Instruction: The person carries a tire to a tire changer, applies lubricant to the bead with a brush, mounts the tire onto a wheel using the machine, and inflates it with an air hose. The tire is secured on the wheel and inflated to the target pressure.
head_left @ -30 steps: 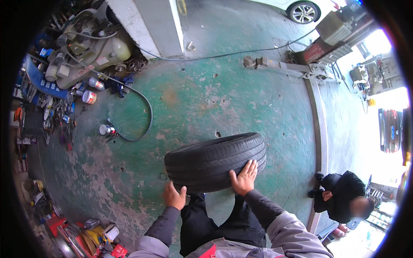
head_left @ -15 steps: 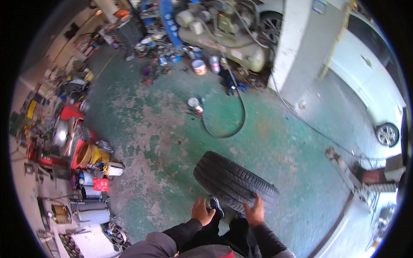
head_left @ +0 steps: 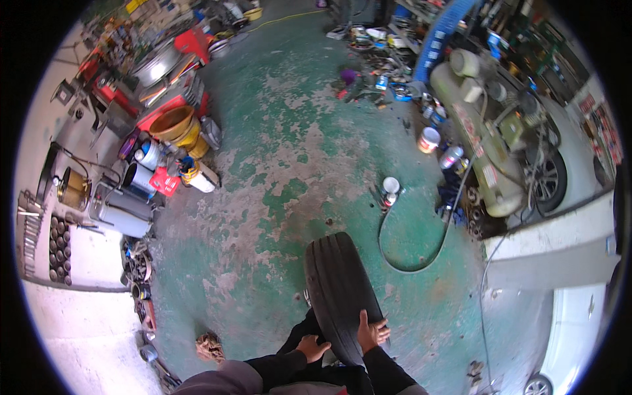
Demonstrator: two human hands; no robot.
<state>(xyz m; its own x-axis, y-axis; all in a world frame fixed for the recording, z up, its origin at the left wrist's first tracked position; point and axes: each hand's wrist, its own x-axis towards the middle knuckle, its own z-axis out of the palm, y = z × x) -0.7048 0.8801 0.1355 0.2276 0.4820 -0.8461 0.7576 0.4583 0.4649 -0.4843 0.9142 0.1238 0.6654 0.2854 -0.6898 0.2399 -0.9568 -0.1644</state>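
Observation:
A black tire (head_left: 334, 281) stands on its tread in front of me, angled slightly, at the lower middle of the view. My right hand (head_left: 373, 332) grips its right side near the lower part, thumb up on the tread and fingers bent at the edge. My left hand (head_left: 311, 347) is against the lower left side, fingers curled and partly hidden. My dark-trousered legs and part of a shoe show behind the tire and my forearms.
Cluttered red cabinets, yellow buckets (head_left: 172, 124) and cans line the left. An air compressor (head_left: 484, 158), a looped hose (head_left: 411, 268), paint cans (head_left: 428, 139) and a pillar base are at right, with a white car (head_left: 569, 329) beyond. A brown rag (head_left: 209, 345) lies on the green floor (head_left: 263, 184).
My view has swung left, so the compressor sits at right and the co-worker is out of view. The tire has turned more lengthwise to me, and my left hand has come back against it.

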